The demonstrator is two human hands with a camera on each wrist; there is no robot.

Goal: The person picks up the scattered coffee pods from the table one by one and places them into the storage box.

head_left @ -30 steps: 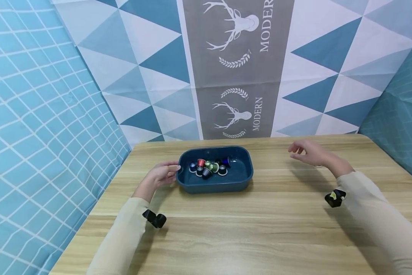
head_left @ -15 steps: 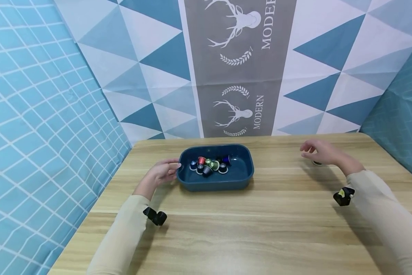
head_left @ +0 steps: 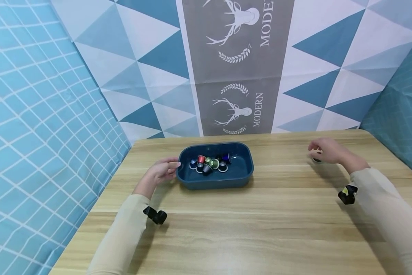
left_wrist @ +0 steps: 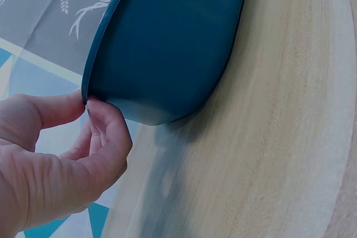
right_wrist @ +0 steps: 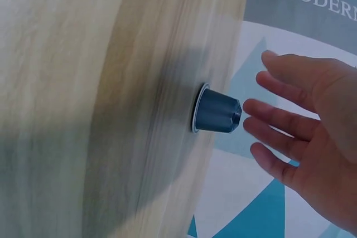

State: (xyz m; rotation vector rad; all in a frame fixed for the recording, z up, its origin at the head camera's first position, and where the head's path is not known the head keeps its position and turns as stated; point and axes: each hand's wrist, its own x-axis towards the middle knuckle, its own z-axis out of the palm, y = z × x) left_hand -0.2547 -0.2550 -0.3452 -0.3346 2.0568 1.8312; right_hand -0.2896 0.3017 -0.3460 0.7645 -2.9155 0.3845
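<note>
A dark blue plastic tub [head_left: 219, 184] stands toward the back of the wooden table, with several coffee capsules [head_left: 207, 166] in red, green, blue and dark colours lying in a cluster inside. At the tub's left end, my left hand [head_left: 162, 170] pinches the rim; in the left wrist view its thumb [left_wrist: 58, 108] and curled fingers meet at the tub's edge [left_wrist: 95, 59]. Far to the right, my right hand [head_left: 327, 149] hovers with loosely bent fingers over a single dark capsule [right_wrist: 217, 111]. That capsule rests rim-down on the table, its narrow end close to the fingertips.
The wood-grain table [head_left: 226, 229] ends at a patterned cloth backdrop [head_left: 233, 76] right behind the tub. A blue checked cloth [head_left: 54, 133] hangs along the left side, and a teal cloth [head_left: 395, 110] on the right. Each sleeve carries a small black camera [head_left: 155, 215].
My right hand has moved to the right, and more of the dark capsule beneath it now shows. The left hand keeps its pinch on the tub. The head view has tilted slightly.
</note>
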